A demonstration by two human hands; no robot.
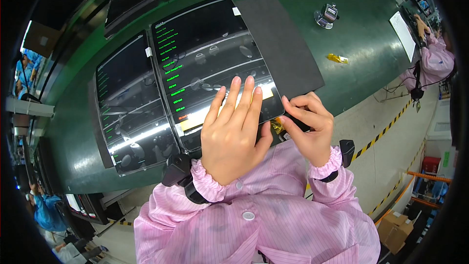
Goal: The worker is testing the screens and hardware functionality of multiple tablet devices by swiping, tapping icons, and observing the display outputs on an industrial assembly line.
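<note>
Two bare hands work at a large black tablet [195, 39], which lies face up on a green table [361, 24] directly before the person. The left hand [232, 142] rests palm down over the lower part of the screen, its fingers stretched out and slightly spread, its thumb held off to the right; it grips nothing. The right hand [312, 120] is at the lower right corner of the same tablet, forefinger and thumb tips a little apart next to the edge; whether they pinch that corner, I cannot tell. Green lines of text run down the screen's left side, with an orange-red line at the bottom and a yellow bar partly hidden by the left hand. A white tab [237, 11] sits on the upper right edge. Just to the left lies a second tablet [127, 78], also showing green lines, and a dark flat sheet [283, 44] adjoins the first one's right side. Farther right, a small silver-and-black counter [330, 14] stands near a yellow scrap [337, 58]. At the table's far right end, a co-worker in a pink sleeve [435, 61] is beside a white sheet [403, 34].
</note>
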